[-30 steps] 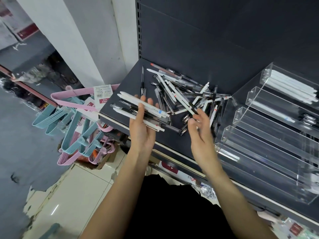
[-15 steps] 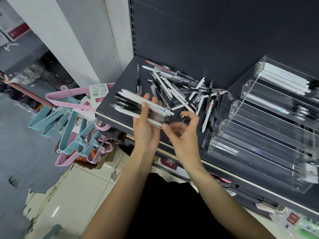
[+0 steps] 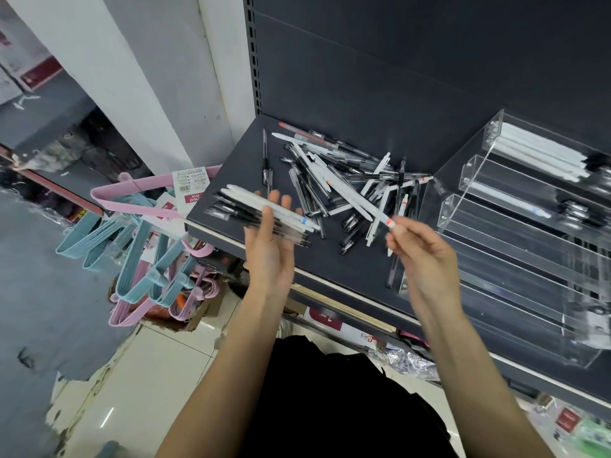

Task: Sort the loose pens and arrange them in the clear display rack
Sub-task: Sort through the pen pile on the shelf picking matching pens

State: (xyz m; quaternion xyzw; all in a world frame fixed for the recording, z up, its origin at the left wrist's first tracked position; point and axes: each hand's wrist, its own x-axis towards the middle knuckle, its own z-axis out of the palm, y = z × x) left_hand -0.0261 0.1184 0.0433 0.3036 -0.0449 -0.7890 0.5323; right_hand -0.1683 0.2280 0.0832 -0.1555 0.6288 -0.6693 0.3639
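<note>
A heap of loose pens (image 3: 334,180), white, clear and black, lies on the dark shelf (image 3: 244,166). My left hand (image 3: 269,249) holds a bundle of pens (image 3: 261,211) across its palm, thumb over them, above the shelf's front edge. My right hand (image 3: 418,256) pinches a white pen with a red band (image 3: 357,201) by its near end; the pen points up and left over the heap. The clear display rack (image 3: 515,246) stands to the right in stepped tiers. Its top tier holds several white pens (image 3: 542,157), and one white pen (image 3: 509,200) lies in the tier below.
Pink and blue clothes hangers (image 3: 139,239) hang at the left of the shelf, with a price tag (image 3: 190,185) on them. A white pillar (image 3: 148,77) rises behind. Packaged goods (image 3: 330,320) sit on the lower shelf, tiled floor (image 3: 148,375) below.
My right hand left the bundle in my left hand, moved right and took a white red-banded pen from the heap. The left hand kept its bundle.
</note>
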